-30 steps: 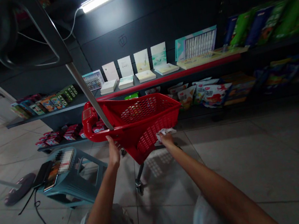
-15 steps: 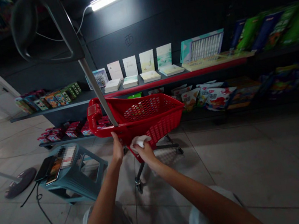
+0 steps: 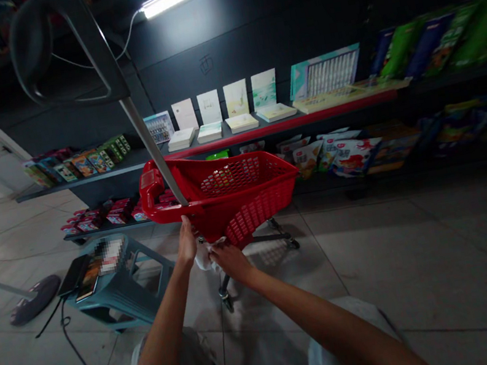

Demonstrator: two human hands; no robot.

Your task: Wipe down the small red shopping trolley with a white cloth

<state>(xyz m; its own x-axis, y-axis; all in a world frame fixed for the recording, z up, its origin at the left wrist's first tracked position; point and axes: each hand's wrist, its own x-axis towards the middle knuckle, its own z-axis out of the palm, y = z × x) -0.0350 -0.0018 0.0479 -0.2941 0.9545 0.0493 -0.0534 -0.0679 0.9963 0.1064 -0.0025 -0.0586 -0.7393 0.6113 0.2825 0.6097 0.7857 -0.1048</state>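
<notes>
A small red plastic shopping cart [image 3: 250, 197] with a perforated basket stands in front of me. My left hand [image 3: 186, 240] grips its near left corner, just under the basket's rim, with the thumb up and the other fingers partly hidden. Lower and a little to the right, my right hand [image 3: 231, 259] is closed on a white cloth [image 3: 205, 256], pressing it against the bottom of the cart's near end. Part of the cloth hangs loose to the left of the fingers.
A grey pole with a loop handle [image 3: 106, 62] rises in front of the cart's left end. At left stands a blue-grey stool [image 3: 124, 290] bearing a tablet [image 3: 89, 278] and cables. Behind the cart run shelves [image 3: 213, 145] with books, boxes and snack bags.
My right hand has moved down and left with the cloth, from the cart's near side to its lower corner. The left hand stays at the same spot on the cart.
</notes>
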